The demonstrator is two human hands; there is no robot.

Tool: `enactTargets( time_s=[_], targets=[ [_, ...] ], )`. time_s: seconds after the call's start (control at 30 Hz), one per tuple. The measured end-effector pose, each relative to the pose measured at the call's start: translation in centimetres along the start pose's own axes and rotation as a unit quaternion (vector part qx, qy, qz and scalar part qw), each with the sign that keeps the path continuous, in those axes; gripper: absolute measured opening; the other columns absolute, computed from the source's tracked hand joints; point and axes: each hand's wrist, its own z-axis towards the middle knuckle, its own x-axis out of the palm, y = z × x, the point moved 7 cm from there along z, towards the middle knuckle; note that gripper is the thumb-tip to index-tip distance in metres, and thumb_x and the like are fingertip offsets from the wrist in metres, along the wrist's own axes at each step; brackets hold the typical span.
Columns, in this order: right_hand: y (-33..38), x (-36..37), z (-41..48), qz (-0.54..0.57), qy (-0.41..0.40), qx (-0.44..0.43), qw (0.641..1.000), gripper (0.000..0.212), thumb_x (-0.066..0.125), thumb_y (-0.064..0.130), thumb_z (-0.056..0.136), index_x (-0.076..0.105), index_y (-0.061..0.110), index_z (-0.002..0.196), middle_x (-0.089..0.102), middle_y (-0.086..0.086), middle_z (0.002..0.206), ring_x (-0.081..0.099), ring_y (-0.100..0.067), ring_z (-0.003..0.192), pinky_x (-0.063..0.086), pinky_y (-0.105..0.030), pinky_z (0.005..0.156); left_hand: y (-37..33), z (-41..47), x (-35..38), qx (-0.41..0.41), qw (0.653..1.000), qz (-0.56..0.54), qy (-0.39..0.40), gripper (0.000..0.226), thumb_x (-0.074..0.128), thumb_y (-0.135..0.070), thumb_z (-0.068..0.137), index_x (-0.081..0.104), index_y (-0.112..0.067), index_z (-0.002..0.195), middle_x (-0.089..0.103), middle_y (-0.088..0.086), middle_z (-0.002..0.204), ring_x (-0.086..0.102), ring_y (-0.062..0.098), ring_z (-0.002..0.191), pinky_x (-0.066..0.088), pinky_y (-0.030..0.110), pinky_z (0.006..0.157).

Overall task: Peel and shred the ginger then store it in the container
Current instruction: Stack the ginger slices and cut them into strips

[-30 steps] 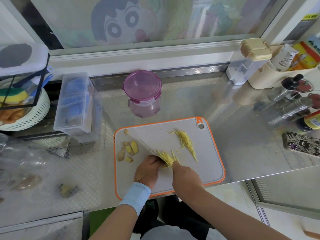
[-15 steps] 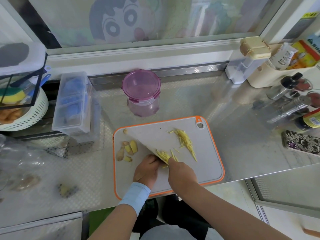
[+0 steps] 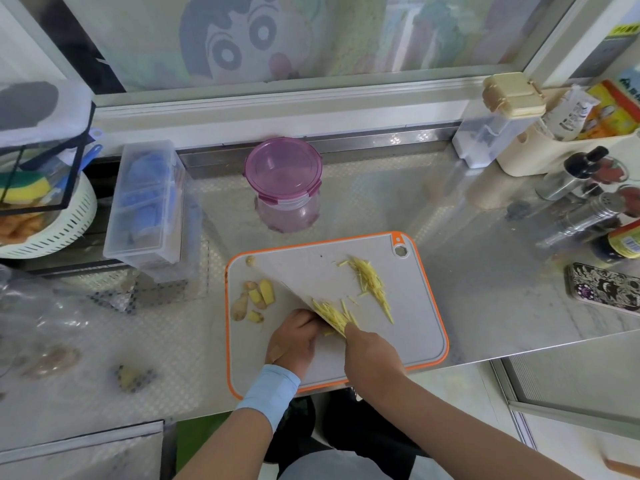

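Fingers (image 3: 302, 322) of the left hand (image 3: 294, 341) curl onto the ginger (image 3: 330, 313) on the cutting board (image 3: 408, 334); right hand (image 3: 372, 355) grips the knife (image 3: 300, 301). Shredding looks mid-way: next, cut the waiting slices (image 3: 266, 294), then unlid the container (image 3: 282, 174)

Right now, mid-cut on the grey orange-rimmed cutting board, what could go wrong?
The left hand curls right against the broad grey knife blade that the right hand grips; a slip could nick it. The grey orange-rimmed cutting board lies at the steel counter's front edge, so pressing down might shift it.
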Motion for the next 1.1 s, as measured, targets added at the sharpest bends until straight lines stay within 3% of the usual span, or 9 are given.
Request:
enactTargets(
  time_s=[0.17,0.3,0.43,0.53,0.63,0.8,0.93,1.1],
  targets=[
    [0.5,0.1,0.7,0.017,-0.004,0.001,1.000,0.023,0.043,0.002,0.092,0.036,0.022,0.102,0.047,-0.001,0.078,0.051,-0.026,0.074,0.042,-0.031,0.062,0.0,-0.2,0.0,0.003,1.000,0.004,-0.002,0.032,0.050,-0.011,0.076,0.076,-0.023,0.089,0.064,-0.009,0.100,0.055,0.011,0.096,0.043,0.013,0.075],
    [-0.4,0.3,-0.1,0.020,0.001,-0.002,1.000,0.024,0.042,0.001,0.090,0.032,0.022,0.096,0.044,0.000,0.072,0.047,-0.020,0.064,0.036,-0.028,0.051,0.3,-0.1,0.2,0.005,1.000,0.008,-0.006,0.031,0.049,-0.011,0.079,0.077,-0.021,0.088,0.065,-0.008,0.099,0.056,0.011,0.096,0.050,0.022,0.070],
    [-1.5,0.3,-1.3,0.015,0.000,-0.001,1.000,0.023,0.040,0.002,0.092,0.037,0.021,0.105,0.045,-0.001,0.072,0.041,-0.014,0.058,0.032,-0.028,0.047,0.0,-0.1,0.0,0.017,1.000,-0.007,-0.020,0.032,0.049,-0.007,0.077,0.077,-0.020,0.088,0.061,-0.009,0.100,0.056,0.012,0.095,0.045,0.016,0.075],
    [-0.9,0.2,-0.9,0.007,0.009,0.007,1.000,0.025,0.041,0.000,0.089,0.033,0.021,0.100,0.047,-0.001,0.074,0.045,-0.018,0.062,0.037,-0.030,0.051,-0.1,0.0,-0.2,0.023,0.999,-0.011,-0.027,0.034,0.048,-0.006,0.076,0.077,-0.019,0.089,0.058,-0.011,0.104,0.056,0.012,0.096,0.039,0.011,0.079],
    [0.4,-0.1,0.3,0.006,0.010,0.005,1.000,0.023,0.045,0.002,0.091,0.034,0.021,0.099,0.051,-0.002,0.082,0.052,-0.023,0.072,0.043,-0.031,0.062,0.0,-0.1,0.1,0.025,1.000,-0.005,-0.011,0.032,0.049,-0.010,0.078,0.076,-0.022,0.092,0.059,-0.011,0.105,0.057,0.013,0.098,0.046,0.017,0.075],
    [1.3,-0.4,0.9,0.009,0.015,-0.002,1.000,0.021,0.043,0.003,0.093,0.042,0.017,0.109,0.059,-0.009,0.097,0.050,-0.026,0.078,0.042,-0.032,0.066,0.3,-0.2,0.5,0.057,0.996,0.002,0.063,0.025,0.052,-0.022,0.088,0.073,-0.026,0.102,0.064,-0.008,0.108,0.056,0.014,0.106,0.056,0.031,0.067],
    [1.1,-0.5,0.8,0.015,0.007,-0.004,1.000,0.019,0.043,0.004,0.093,0.038,0.019,0.102,0.053,-0.006,0.089,0.050,-0.026,0.078,0.042,-0.031,0.065,-0.1,0.1,0.2,0.040,0.995,0.002,0.086,0.028,0.048,-0.034,0.090,0.070,-0.030,0.106,0.066,-0.010,0.108,0.052,0.010,0.108,0.057,0.033,0.066],
    [-0.1,-0.2,-0.3,0.002,0.007,0.005,1.000,0.027,0.045,0.001,0.090,0.033,0.023,0.100,0.046,0.000,0.075,0.050,-0.019,0.066,0.042,-0.030,0.055,-0.2,0.0,0.4,0.068,0.995,0.009,0.066,0.025,0.053,-0.023,0.086,0.077,-0.023,0.095,0.070,-0.006,0.100,0.056,0.013,0.101,0.055,0.025,0.070]
  ],
)
